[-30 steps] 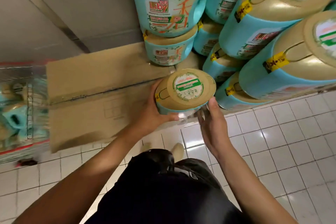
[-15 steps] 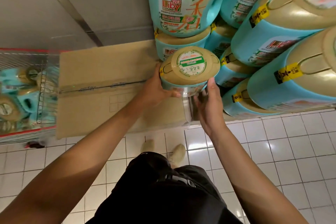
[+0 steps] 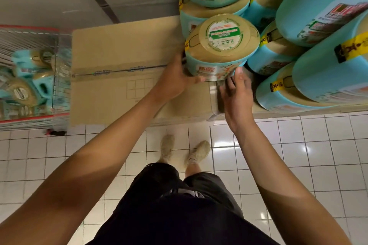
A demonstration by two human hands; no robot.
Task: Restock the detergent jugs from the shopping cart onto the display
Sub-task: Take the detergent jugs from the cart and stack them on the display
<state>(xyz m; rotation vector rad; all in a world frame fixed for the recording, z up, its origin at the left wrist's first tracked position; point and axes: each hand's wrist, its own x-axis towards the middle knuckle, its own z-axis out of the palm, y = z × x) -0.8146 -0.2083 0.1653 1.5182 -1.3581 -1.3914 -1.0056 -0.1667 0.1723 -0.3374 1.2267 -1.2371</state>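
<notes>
A turquoise detergent jug (image 3: 221,45) with a gold top and round green label is held up against the stacked display of matching jugs (image 3: 322,49). My left hand (image 3: 177,79) grips its left lower side, fingers curled under it. My right hand (image 3: 237,93) holds its right lower edge, thumb up against the side. The jug hangs just above the cardboard box (image 3: 119,73) at the display's left end. More jugs lie in the shopping cart (image 3: 29,77) at the far left.
The cart's wire basket with red trim stands left of the cardboard box. A grey wall panel runs behind the box. White floor tiles (image 3: 298,155) spread below, with my shoes and black shorts in the middle.
Both hands have carried the jug up and forward toward the stack, from over the box's front edge to beside the stacked jugs. The grip is unchanged.
</notes>
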